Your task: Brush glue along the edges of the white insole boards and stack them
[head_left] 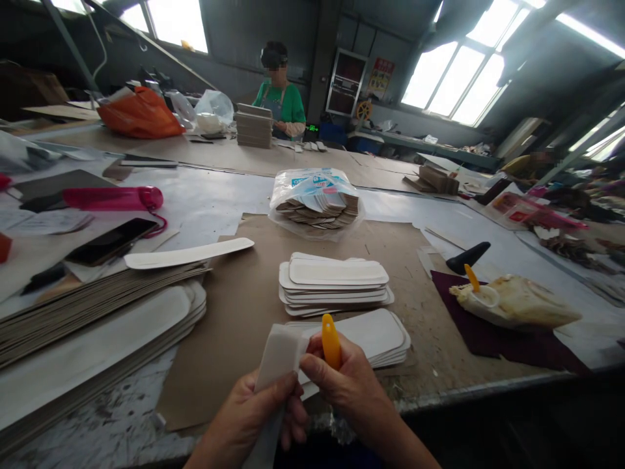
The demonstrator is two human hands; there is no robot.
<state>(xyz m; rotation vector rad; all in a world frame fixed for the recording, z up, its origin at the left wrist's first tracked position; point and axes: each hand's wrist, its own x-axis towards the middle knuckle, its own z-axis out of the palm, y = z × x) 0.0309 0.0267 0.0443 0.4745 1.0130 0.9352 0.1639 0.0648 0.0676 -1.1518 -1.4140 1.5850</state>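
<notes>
My left hand [271, 407] is closed around a long white strip [278, 352], thumb across its face. It stands tilted up over the table's front edge. In my right hand [349, 378] is a tool with a yellow handle [331, 342], which points up; its working end is hidden. The right thumb and fingertips are at the strip's right edge, close to the left fingers. Just behind my hands lies a fanned stack of white rounded pieces [383, 332], partly covered by the right hand. Farther back sits another stack of similar pieces [336, 272].
Brown sheet [219, 345] covers the table here. Long white-topped pieces [122, 332] are piled left, near a phone [114, 241] and pink case [112, 198]. Behind is a plastic bag of pieces [317, 203]. Right, a soft container [522, 303] holds another yellow handle. A person [288, 104] works opposite.
</notes>
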